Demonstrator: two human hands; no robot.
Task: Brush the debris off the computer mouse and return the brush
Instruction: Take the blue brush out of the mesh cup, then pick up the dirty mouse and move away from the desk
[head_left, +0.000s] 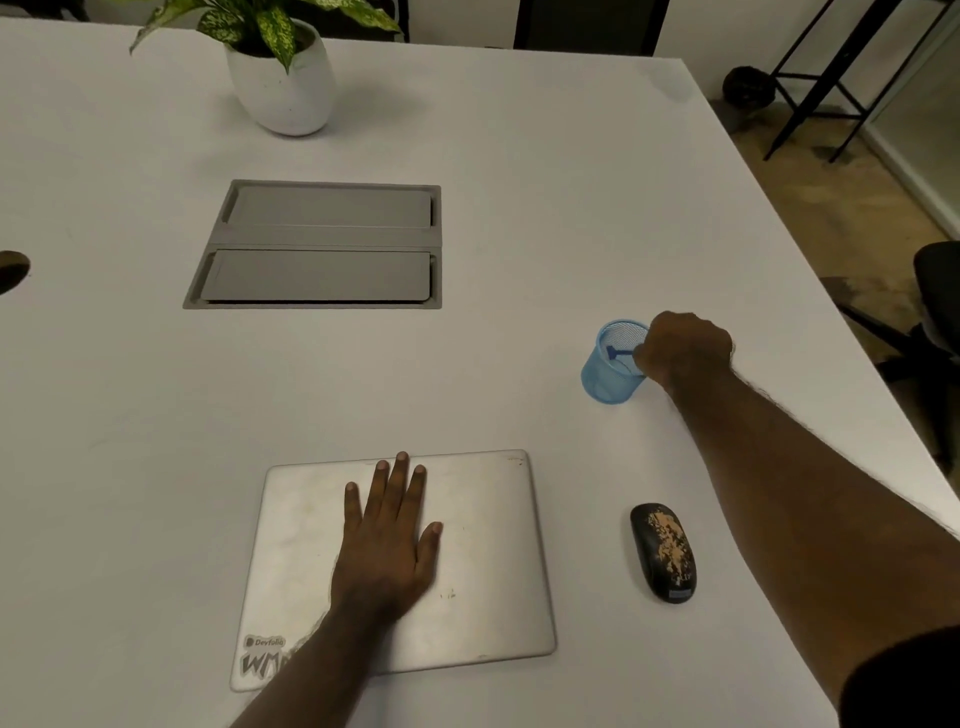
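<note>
A black computer mouse (664, 552) lies on the white table at the near right, its top covered with tan crumbs. Farther back stands a blue mesh cup (609, 370). A small blue brush (618, 354) pokes out over its rim. My right hand (684, 347) is at the cup's right rim, fingers closed around the brush's handle; the grip itself is hidden behind my knuckles. My left hand (390, 535) rests flat, fingers spread, on a closed silver laptop (483, 561).
A grey recessed cable box (332, 239) is set into the table's middle. A white potted plant (283, 88) stands at the back. The table's right edge runs diagonally past my right arm; a black chair (935, 312) stands beyond it.
</note>
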